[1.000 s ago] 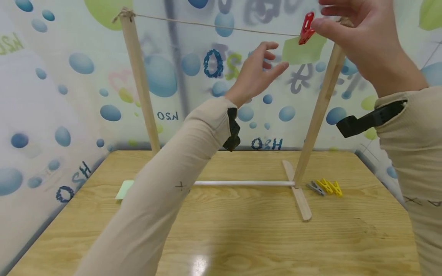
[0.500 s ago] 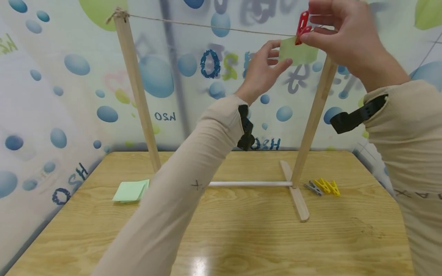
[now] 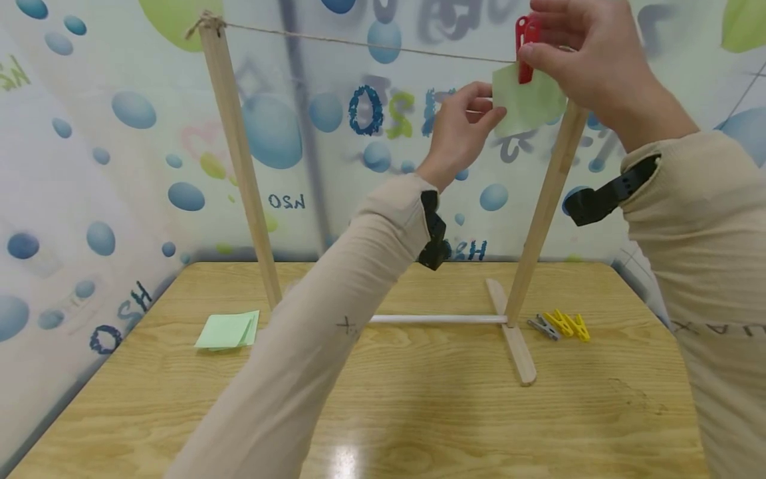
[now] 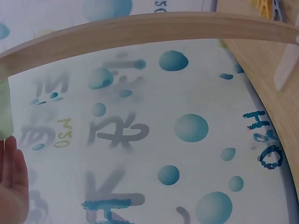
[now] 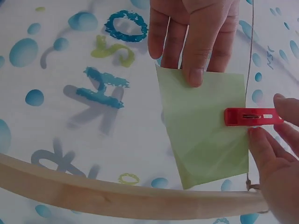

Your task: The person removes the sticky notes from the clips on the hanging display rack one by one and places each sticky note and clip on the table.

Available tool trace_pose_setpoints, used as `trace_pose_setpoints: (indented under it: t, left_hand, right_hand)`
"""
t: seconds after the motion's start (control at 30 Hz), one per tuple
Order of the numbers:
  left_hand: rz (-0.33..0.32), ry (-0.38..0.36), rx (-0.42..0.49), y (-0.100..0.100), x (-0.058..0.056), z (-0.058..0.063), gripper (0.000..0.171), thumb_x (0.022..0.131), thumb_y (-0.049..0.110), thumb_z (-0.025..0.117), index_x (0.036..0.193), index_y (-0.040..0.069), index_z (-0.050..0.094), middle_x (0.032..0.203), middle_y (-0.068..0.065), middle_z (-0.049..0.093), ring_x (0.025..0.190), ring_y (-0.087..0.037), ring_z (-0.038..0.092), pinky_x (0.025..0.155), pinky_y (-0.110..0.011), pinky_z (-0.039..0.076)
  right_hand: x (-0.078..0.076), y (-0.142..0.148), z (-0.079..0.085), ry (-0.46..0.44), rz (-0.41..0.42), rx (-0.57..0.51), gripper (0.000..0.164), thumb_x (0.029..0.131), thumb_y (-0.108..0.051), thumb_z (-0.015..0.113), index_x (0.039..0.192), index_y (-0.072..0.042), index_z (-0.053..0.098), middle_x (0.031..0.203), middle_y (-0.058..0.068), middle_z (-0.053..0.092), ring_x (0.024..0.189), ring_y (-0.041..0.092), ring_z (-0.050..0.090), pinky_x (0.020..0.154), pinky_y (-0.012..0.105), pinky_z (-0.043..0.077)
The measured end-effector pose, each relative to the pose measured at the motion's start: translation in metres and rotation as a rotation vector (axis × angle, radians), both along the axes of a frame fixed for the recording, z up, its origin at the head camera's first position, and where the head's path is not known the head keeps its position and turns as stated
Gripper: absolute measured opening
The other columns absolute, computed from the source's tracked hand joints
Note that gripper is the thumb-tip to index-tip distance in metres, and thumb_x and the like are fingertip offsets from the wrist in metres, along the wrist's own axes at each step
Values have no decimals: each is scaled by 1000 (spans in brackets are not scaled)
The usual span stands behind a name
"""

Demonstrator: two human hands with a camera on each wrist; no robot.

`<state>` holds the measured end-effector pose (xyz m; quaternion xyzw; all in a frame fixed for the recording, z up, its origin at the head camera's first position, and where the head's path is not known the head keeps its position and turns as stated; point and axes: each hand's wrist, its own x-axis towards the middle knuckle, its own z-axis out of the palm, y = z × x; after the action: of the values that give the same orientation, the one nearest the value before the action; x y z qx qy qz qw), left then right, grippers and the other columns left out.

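My right hand (image 3: 604,73) pinches a red clothespin (image 3: 526,70) between thumb and fingers, up near the right end of a taut string (image 3: 359,44). The clothespin's tip overlaps the top edge of a green paper note (image 5: 205,130), which hangs at the string. My left hand (image 3: 457,136) pinches the note's left edge, thumb in front and fingers behind, as the right wrist view shows. Only part of the left hand and a strip of the note appear in the left wrist view.
Two wooden posts (image 3: 239,153) carry the string, joined low by a white rod (image 3: 437,319). A stack of green notes (image 3: 224,331) lies on the table at left. One grey clothespin (image 3: 543,326) and yellow clothespins (image 3: 567,324) lie beside the right post's foot (image 3: 520,359).
My left hand has moved right to the note and now pinches its edge. The red clothespin has turned from slanted to nearly upright. The stack of notes has come out from behind my left sleeve.
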<state>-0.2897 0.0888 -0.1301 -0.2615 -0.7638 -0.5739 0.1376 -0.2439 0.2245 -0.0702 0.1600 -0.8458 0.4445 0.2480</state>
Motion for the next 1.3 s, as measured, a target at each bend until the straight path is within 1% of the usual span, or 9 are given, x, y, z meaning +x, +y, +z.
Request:
trace_pose_setpoints:
  t: [0.1,0.27,0.4,0.57,0.73,0.93,1.03,1.2,1.3]
  left_hand:
    - [7,4,2,0,0,0,22,86,14,58,108,9,58,94,-3,56,85,-10,57,69,-13,43]
    - [10,38,-1,-2,-1,-3,22,88,13,55,110,9,58,94,-4,55,83,-12,57,68,-14,43]
    - [14,64,6,-4,-2,-3,24,89,12,52,113,9,57,96,-4,55,84,-11,56,67,-14,43]
    - [18,38,65,-5,-3,-4,26,89,11,53,115,10,57,101,-3,58,87,-9,55,69,-13,42]
    - [20,24,134,-4,-6,-6,26,88,11,55,113,9,59,102,-3,60,87,-7,56,69,-11,42]
    - [17,9,180,-3,-7,-9,26,88,10,54,114,8,58,103,-3,58,89,-7,55,71,-9,41]
    - [14,-8,203,-3,-1,-7,27,88,8,53,114,6,58,102,-5,57,89,-8,55,70,-9,41]
    - [12,-46,236,-7,21,0,26,88,4,52,113,2,58,100,-7,57,86,-10,55,69,-10,42]
    - [11,-59,250,-8,27,1,25,88,4,52,112,1,58,100,-8,58,86,-10,55,69,-9,43]
  right_hand:
    - [-2,-1,3,-25,2,-27,48,87,-19,54,133,-17,40,133,-1,42,121,11,39,97,18,27]
    - [-8,2,5,-50,-18,-20,46,88,-22,52,133,-21,41,134,-2,40,121,13,37,98,20,28]
    - [-13,6,4,-51,-15,-71,43,87,-22,53,130,-22,45,131,1,40,119,14,38,97,19,29]
    - [-12,9,5,-64,38,-137,45,85,-21,56,128,-18,47,128,2,41,114,13,40,95,16,30]
    - [-9,9,4,-61,46,-178,47,82,-23,59,127,-16,49,126,2,45,110,11,42,91,11,31]
    - [-8,10,2,-33,72,-219,46,79,-22,62,123,-13,52,121,3,50,105,11,44,90,11,32]
    - [-8,10,2,-20,92,-252,43,79,-19,63,120,-12,54,118,3,51,103,11,45,89,11,34]
    - [-6,9,3,16,101,-265,41,79,-17,63,118,-12,55,114,4,52,101,11,46,90,12,34]
    - [-6,10,2,38,95,-276,40,77,-18,64,116,-11,56,114,3,53,100,12,47,91,13,33]
